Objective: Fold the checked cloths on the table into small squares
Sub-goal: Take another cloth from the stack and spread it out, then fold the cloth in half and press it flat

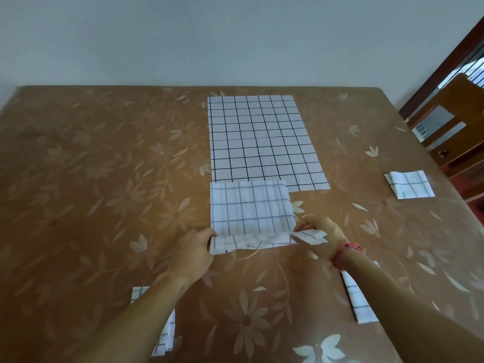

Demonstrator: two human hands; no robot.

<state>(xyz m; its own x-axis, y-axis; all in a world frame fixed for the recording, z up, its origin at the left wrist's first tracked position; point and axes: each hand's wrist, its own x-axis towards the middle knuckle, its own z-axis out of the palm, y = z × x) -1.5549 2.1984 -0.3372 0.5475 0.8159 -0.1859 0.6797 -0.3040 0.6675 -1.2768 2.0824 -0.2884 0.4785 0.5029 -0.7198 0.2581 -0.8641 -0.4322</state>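
Both hands, left (pixel 195 247) and right (pixel 320 235), pinch the near edge of the cloth (pixel 251 208); mid-fold, next carry that edge evenly forward.

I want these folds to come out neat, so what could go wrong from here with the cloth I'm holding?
1. The right hand pinches a corner that juts past the edge of the half-folded cloth, so the fold may land skewed.
2. Its far edge overlaps the flat cloth behind; pulling could drag that one.
3. The near edge by the left hand looks rumpled and may crease.
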